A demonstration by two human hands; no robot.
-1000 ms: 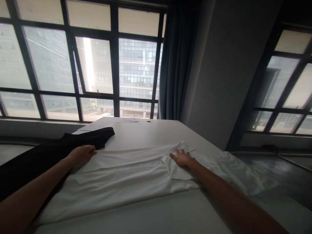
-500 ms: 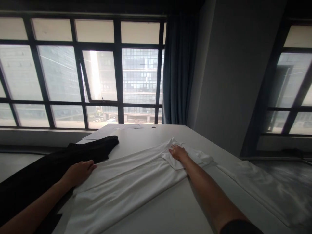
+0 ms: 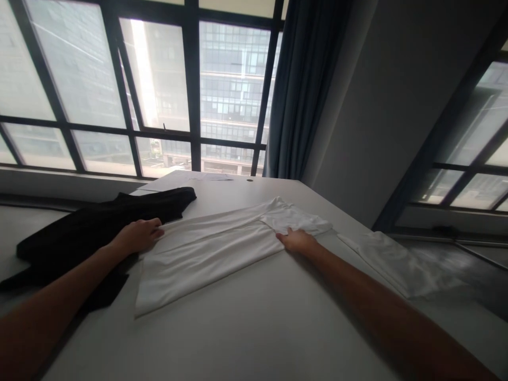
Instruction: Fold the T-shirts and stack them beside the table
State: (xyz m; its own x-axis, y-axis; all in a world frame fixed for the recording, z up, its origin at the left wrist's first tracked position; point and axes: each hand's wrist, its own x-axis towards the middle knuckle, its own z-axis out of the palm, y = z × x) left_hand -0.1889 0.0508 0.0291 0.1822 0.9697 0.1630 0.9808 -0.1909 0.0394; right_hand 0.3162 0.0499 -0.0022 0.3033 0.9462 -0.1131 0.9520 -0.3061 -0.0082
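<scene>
On one white table [image 3: 246, 317], one folded white garment [image 3: 210, 248] is laid flat, touched at its left end by the left hand [image 3: 142, 235], fingers curled, and at its near edge toward the right by the right hand [image 3: 298, 241]; whether cloth is pinched in either cannot be told. Two more cloths are seen: one black garment [image 3: 99, 222] beside the left hand, and one pale cloth [image 3: 405, 264] lying apart at the right.
</scene>
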